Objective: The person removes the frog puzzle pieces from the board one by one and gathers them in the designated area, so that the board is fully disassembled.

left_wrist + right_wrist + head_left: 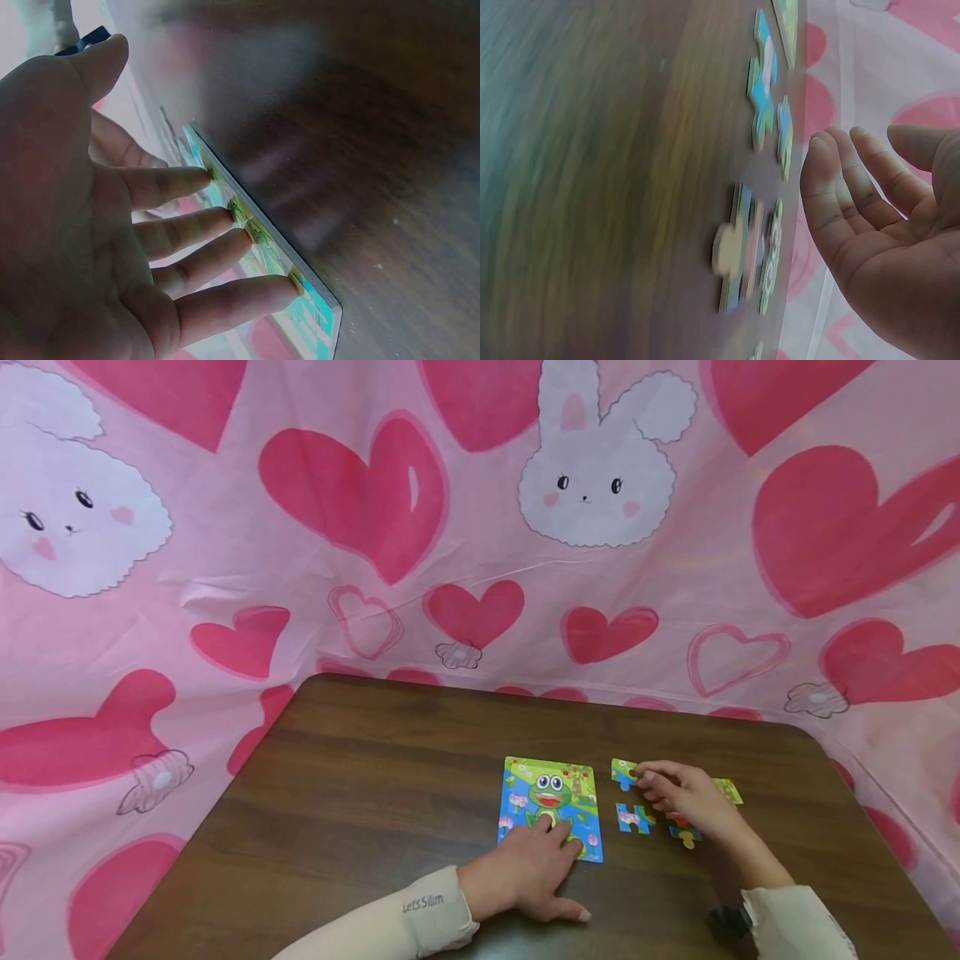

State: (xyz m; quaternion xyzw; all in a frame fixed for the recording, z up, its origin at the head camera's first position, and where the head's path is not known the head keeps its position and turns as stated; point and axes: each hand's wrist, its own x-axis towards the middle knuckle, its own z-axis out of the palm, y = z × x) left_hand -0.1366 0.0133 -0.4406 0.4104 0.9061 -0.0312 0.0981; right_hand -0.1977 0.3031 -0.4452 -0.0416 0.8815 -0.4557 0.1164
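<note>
Nearest the camera, a cream left sleeve (405, 920) leads to the left hand (525, 864), whose 4 outstretched fingers rest on the frog board (559, 795). Beside it on the brown table (375, 793) lie loose puzzle pieces (633, 818). Over them hangs the right hand (693, 797), fingers loosely bent, gripping nothing, tips near the upper-left piece (621, 771). Picking up a piece seems the current step; next probably calls for lowering thumb and fingertips to pinch its edge.

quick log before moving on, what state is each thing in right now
left hand: fingers extended, tips on frog picture
frog picture: flat on table
right hand: fingers bent, nothing visibly held
puzzle pieces: flat, leftmost two apart, others partly hidden by right hand
pink cloth: hanging, creased
</note>
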